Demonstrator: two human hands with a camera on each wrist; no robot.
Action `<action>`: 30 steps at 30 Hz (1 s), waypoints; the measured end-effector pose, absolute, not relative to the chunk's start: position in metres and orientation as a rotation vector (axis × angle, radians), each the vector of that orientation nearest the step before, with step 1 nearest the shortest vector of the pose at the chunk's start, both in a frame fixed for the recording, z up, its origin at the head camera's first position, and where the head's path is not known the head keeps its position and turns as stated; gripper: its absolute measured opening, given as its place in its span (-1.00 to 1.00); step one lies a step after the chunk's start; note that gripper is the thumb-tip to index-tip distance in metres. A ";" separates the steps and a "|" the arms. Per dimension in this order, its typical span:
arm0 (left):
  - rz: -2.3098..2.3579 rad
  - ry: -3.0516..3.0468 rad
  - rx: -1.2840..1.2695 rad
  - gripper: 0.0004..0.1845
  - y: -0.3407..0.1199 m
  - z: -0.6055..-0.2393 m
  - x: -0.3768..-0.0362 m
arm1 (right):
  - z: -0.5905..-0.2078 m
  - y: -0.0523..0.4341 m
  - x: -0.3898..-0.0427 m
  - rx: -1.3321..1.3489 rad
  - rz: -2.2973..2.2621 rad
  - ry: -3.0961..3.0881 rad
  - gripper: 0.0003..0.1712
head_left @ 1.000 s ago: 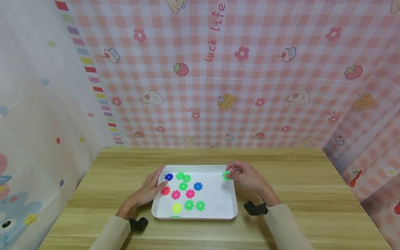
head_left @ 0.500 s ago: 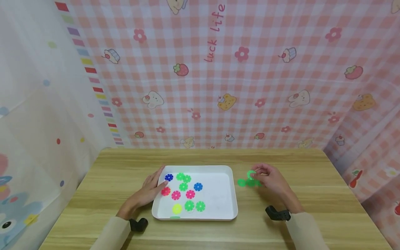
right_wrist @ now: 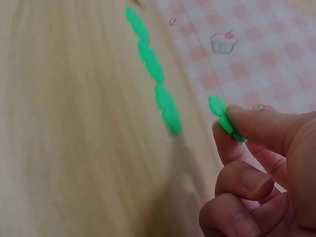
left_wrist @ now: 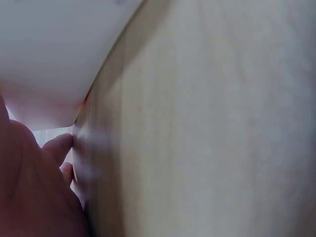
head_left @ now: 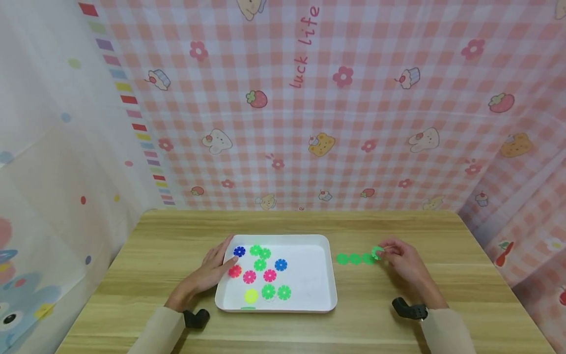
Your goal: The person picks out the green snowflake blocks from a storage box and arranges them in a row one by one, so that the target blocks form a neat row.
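A white tray (head_left: 316,302) on the wooden table holds several flower-shaped plastic discs: blue (head_left: 239,251), green (head_left: 260,264), pink (head_left: 249,277) and yellow (head_left: 250,296). My left hand (head_left: 211,268) rests with straight fingers on the tray's left rim (left_wrist: 74,143). Right of the tray, three green discs (head_left: 354,258) lie in a row on the table, seen also in the right wrist view as a green row (right_wrist: 150,64). My right hand (head_left: 400,259) pinches a fourth green disc (head_left: 377,252), (right_wrist: 224,119) just beyond the row's right end.
The wooden table (head_left: 451,275) is ringed by pink checked cloth walls (head_left: 336,123) at the back and right, and a pale spotted curtain (head_left: 53,196) on the left. Bare wood lies in front of the tray and on both sides.
My right hand carried a green disc from the tray's right part out over the table to the right end of the green row. The left hand stayed still.
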State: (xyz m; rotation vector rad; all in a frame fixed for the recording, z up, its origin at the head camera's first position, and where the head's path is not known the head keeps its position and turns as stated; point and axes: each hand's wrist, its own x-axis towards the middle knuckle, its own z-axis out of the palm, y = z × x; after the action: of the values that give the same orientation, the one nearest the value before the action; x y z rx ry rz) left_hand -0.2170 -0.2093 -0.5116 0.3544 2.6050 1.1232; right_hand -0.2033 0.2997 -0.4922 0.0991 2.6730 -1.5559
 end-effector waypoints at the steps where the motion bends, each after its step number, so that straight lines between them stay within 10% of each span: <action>1: 1.122 2.605 0.353 -0.20 -0.209 -0.511 -0.217 | -0.494 0.301 -0.203 0.117 -1.553 2.673 -0.65; 30: 1.106 2.615 0.342 -0.22 -0.209 -0.514 -0.217 | -0.511 0.304 -0.204 0.214 -1.455 2.807 -0.66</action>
State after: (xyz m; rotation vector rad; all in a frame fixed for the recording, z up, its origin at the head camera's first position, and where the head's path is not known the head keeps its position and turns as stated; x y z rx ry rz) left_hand -0.2171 -0.2094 -0.5137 0.3416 2.6151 1.1056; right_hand -0.2044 0.3035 -0.5114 0.2142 2.8067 -1.4551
